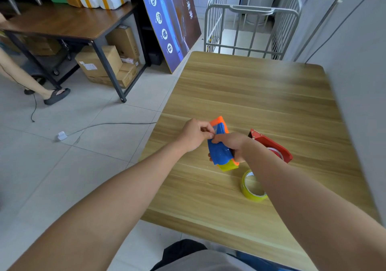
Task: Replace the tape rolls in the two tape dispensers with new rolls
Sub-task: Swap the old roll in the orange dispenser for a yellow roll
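Observation:
A blue and orange tape dispenser (220, 149) is held above the wooden table (261, 95), with a yellow tape roll showing at its lower end. My right hand (234, 143) grips its body from the right. My left hand (195, 134) pinches at the dispenser's upper front, fingers closed on the tape end or the blade area; I cannot tell which. A red tape dispenser (271, 145) with a roll inside lies on the table just right of my right wrist. A loose yellow tape roll (251, 185) lies flat nearer to me, partly behind my right forearm.
The table's left edge drops to a tiled floor with a white plug and cable (62, 135). A dark desk (69, 22) with cardboard boxes stands far left, a person's legs beside it. A metal cage trolley (250, 26) stands behind the table, a grey wall at right.

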The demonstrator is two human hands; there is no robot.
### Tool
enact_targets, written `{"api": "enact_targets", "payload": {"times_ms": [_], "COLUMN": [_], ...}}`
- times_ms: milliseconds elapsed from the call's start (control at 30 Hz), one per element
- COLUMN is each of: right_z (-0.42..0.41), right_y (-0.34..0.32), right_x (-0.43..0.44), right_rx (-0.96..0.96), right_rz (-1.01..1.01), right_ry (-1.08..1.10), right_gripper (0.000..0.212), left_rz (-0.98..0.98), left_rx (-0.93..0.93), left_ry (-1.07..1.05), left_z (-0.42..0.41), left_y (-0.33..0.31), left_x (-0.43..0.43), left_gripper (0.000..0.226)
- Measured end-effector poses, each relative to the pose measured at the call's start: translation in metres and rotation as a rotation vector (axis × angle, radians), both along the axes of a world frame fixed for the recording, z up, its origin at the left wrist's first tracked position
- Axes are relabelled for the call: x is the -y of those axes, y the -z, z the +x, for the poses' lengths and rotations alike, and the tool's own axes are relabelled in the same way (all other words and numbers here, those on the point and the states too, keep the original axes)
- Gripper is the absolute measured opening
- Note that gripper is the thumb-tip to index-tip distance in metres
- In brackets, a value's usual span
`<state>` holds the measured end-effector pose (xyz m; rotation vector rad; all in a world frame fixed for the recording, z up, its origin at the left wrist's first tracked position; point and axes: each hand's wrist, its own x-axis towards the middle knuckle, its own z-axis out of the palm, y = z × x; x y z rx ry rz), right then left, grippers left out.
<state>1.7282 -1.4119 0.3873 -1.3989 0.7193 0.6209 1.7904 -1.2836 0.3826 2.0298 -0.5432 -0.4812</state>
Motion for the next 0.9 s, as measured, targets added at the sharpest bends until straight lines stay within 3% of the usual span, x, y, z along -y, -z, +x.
{"api": "enact_targets", "payload": {"times_ms": [100, 200, 300, 500, 900], "right_z": [0.001, 0.002, 0.002, 0.000, -0.025], "right_y": [0.000, 0.003, 0.007, 0.018, 0.052], "right_x": [-0.002, -0.002, -0.002, -0.009, -0.052], "right_rx": [0.034, 0.080, 0.098, 0.067, -0.056], "right_rz": [0.076, 0.079, -0.053, -0.533, -0.723], "right_ry": [0.031, 0.034, 0.020, -0.192, -0.489], "right_gripper": [0.009, 0.027, 0.041, 0.038, 0.044], "left_rz": [-0.021, -0.019, -0.001, 0.025, 0.133], "left_rx": [-0.007, -0.017, -0.043, -0.103, -0.216], "left_ry": [-0.001, -0.004, -0.027, -0.061, -0.064], "left_z": [-0.001, -0.002, -0.004, -0.012, -0.042], "left_y": [0.002, 0.007, 0.017, 0.036, 0.080], "left_x": [-0.002, -0.004, -0.006, -0.014, -0.060], "left_gripper": [0.008, 0.008, 0.010, 0.013, 0.011]}}
